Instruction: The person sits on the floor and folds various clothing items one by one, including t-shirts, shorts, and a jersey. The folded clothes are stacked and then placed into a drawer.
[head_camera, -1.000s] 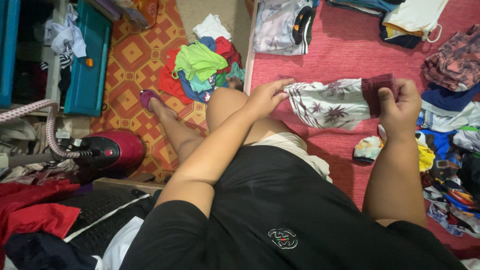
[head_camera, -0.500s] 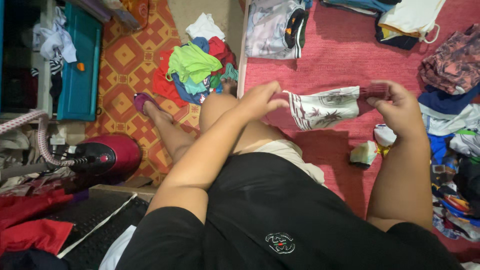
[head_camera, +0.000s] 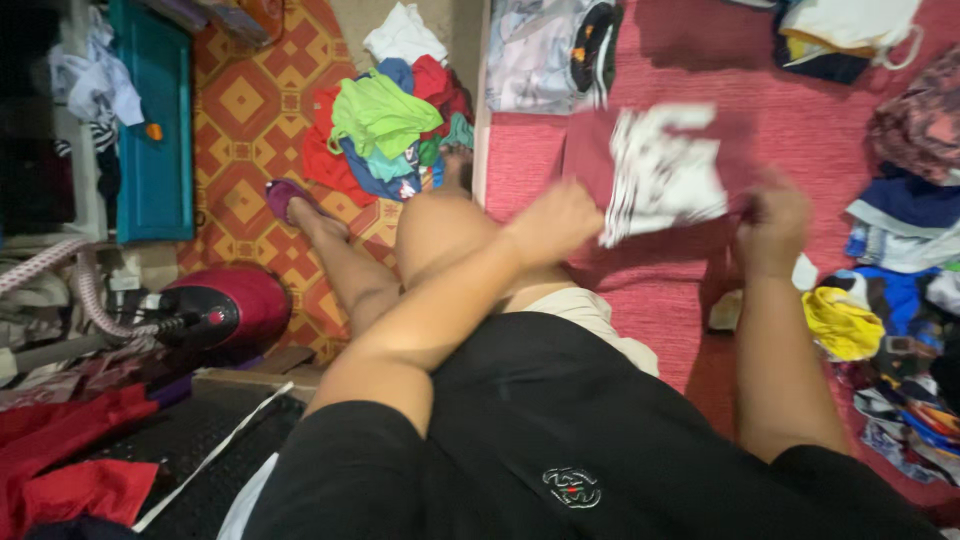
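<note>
Above the red bed cover (head_camera: 800, 130), both hands grip one garment: the left hand (head_camera: 556, 222) pinches the near-left edge of the white palm-print shorts (head_camera: 662, 172), and the right hand (head_camera: 772, 222) closes on their dark red side. Blur hides the exact folds, so the shorts appear only partly folded. Folded stacks (head_camera: 920, 130) lie far right. Loose clothes (head_camera: 880, 330) at near right and a bright heap (head_camera: 385, 125) on the patterned floor (head_camera: 250, 110), far left, look unsorted.
</note>
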